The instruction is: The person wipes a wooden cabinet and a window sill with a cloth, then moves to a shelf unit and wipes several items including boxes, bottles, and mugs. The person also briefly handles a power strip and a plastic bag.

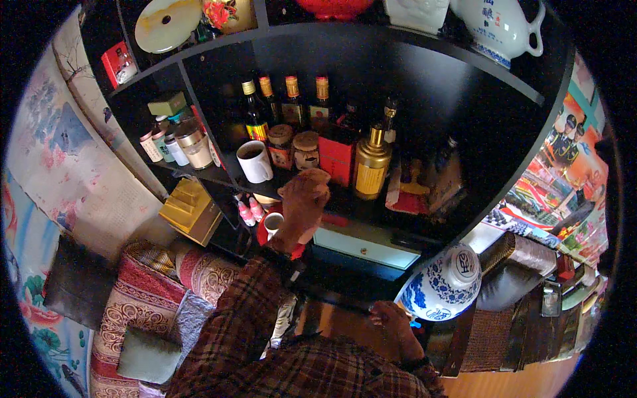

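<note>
My left hand [304, 204] reaches to the front edge of a black shelf [239, 175], its fingers curled; whether it holds anything cannot be told. Just left of it on the shelf stands a white mug [255, 161] with dark contents. Behind are two lidded glass jars [306, 151], a red box [337, 156] and a gold bottle [371, 164]. Below the hand, a white cup [272, 224] sits on something red. Lower down, my right hand [389, 318] is before my body, fingers bent, beside a blue-and-white porcelain vase [443, 286]; its grip is unclear.
Several dark bottles with capped necks [292, 102] stand at the shelf's back. Small containers [191, 144] fill the left compartment, above a gold box [191, 209]. A white porcelain jug [497, 30] stands on the upper shelf. A patterned sofa [144, 288] lies at lower left.
</note>
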`<state>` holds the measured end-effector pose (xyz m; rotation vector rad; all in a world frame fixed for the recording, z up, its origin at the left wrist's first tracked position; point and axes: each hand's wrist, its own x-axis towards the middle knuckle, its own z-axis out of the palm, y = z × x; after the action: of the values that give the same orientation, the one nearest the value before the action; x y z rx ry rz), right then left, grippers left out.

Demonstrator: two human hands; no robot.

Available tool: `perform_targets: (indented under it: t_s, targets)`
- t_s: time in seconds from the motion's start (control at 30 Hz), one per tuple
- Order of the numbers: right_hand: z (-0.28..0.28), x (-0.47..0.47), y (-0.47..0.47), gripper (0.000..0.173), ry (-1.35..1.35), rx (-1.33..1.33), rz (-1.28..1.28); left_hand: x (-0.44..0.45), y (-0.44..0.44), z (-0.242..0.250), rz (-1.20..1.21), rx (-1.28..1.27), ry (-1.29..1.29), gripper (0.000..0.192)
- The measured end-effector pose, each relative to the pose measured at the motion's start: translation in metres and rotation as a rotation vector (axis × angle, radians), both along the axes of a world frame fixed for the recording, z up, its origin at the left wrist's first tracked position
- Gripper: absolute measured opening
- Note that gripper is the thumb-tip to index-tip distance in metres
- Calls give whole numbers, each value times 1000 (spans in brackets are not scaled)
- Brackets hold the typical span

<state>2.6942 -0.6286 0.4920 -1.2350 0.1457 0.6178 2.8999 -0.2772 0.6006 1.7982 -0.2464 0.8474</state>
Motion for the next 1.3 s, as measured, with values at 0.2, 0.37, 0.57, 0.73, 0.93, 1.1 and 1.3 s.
perform_targets:
  t_s: [0.2,0.37,0.57,0.73,0.93,1.1,1.3]
  targets:
    - [7,-7,2,24,33,-124,-53,-21,-29,28,-182,284,98,21]
    - [-11,4,-7,23,118,-50,16,-47,-60,33,-403,375,260,14]
    - [1,12,-13,25,-179,-288,85,-136,-42,-31,-339,707,135,38]
    - [-16,35,-7,34,79,-4,108,-165,12,-103,-564,-857,525,36]
    - [-52,75,24,38,156,398,335,-227,82,-113,157,-203,810,43]
    - [-30,82,77,35,99,13,293,-244,104,-147,101,-1002,635,43]
    - [17,77,141,37,-144,-259,338,-243,150,-147,-314,-1220,332,34]
